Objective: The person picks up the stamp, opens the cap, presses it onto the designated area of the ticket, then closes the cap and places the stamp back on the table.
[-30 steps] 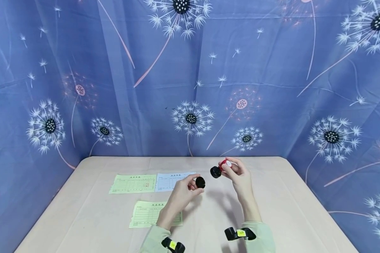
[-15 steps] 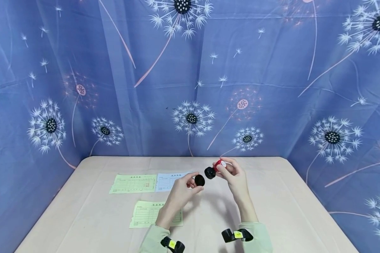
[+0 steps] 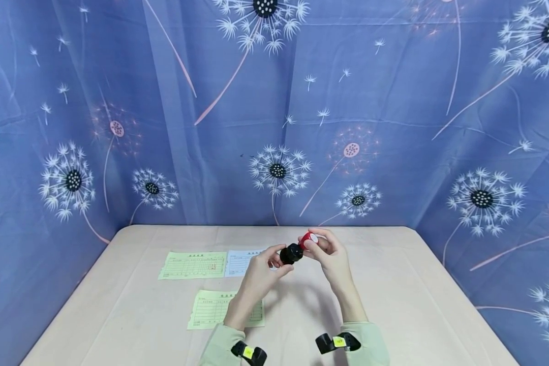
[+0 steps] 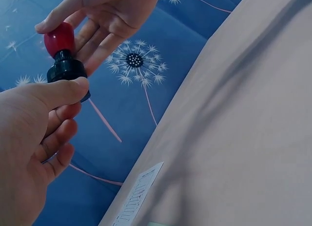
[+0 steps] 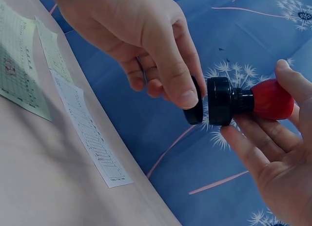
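My right hand [image 3: 333,258] holds a round stamp [image 5: 219,101] by its red knob [image 5: 273,100], the black base pointing left. Thumb and fingers of my left hand [image 3: 260,273] pinch a flat black cap [image 5: 196,111]. In the right wrist view the cap faces the stamp's base across a narrow gap. The head view shows cap and base overlapping, both held up over the table. From the left wrist, the red knob [image 4: 59,39] stands above the black base, and the left thumb lies across the cap, hiding most of it.
A green slip [image 3: 189,267] with a red stamp mark and a blue slip [image 3: 238,264] lie side by side at the back left of the table [image 3: 119,305]. Another green slip [image 3: 206,311] lies nearer, partly behind the left forearm. A blue dandelion-print curtain [image 3: 219,168] surrounds the table.
My right hand has moved left with the stamp, bringing its black base up to the cap. My left hand has stayed nearly in place, still pinching the cap.
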`<state>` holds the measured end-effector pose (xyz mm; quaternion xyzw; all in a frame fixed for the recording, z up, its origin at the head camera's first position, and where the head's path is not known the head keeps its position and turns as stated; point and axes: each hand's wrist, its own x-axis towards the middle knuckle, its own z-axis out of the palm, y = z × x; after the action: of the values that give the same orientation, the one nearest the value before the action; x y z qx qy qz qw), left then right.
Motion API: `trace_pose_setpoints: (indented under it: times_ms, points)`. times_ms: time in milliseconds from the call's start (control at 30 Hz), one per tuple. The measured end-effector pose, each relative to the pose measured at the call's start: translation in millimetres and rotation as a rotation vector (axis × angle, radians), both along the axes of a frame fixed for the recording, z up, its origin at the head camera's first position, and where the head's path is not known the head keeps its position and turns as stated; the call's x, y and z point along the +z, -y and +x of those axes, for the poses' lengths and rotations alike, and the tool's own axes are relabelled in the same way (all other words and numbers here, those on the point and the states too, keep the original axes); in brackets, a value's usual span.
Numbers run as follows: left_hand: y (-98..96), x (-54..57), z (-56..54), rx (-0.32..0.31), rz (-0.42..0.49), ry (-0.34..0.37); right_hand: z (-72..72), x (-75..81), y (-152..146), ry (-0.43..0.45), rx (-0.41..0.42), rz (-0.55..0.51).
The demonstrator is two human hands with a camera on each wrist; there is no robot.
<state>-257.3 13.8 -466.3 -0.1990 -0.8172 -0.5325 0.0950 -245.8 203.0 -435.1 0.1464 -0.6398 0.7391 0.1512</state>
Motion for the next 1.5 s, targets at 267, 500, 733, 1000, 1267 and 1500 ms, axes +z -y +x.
trace_pose_setpoints:
  times_ms: [267, 500, 733, 1000, 1267, 1500]
  points:
    - [-0.2, 2.3, 1.4, -0.002, 0.026, -0.017, -0.3, -0.3, 3.0, 0.005, 0.016, -0.006]
    - [-1.2, 1.8, 1.6, 0.002, 0.041, 0.022, -0.7, -1.4, 4.9, 0.011, 0.034, -0.002]
    - [-1.2, 5.8, 4.0, 0.024, 0.037, 0.054, -0.2, -2.4, 6.5, -0.007, 0.046, -0.007]
    - [-1.5, 5.7, 2.8, 0.038, 0.045, 0.049, -0.5, -3.0, 4.9, 0.006, 0.064, -0.021]
    - [-1.6, 7.0, 2.5, 0.03, 0.087, 0.071, 0.8, -1.0, 3.0, 0.018, 0.085, -0.04]
    - [-0.7, 8.0, 2.2, 0.003, 0.12, 0.106, 0.6, -0.6, 3.8, 0.04, 0.105, -0.06]
